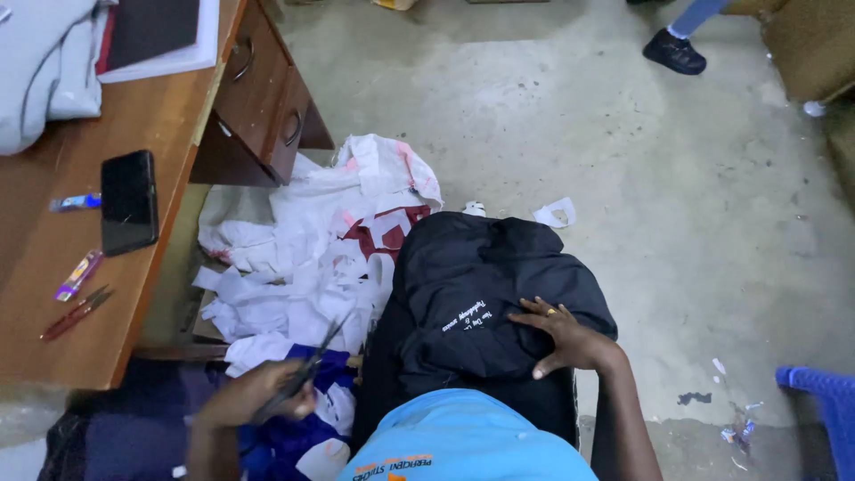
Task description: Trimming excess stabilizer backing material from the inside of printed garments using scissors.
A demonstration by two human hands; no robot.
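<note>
Though dim, black garment (481, 285) crumpled, white-printed.

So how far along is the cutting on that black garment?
Done: a pile of white scraps lies on the floor. In hand: the left hand holds scissors, while the right hand presses the black garment flat. How much cutting remains cannot be told.
</note>
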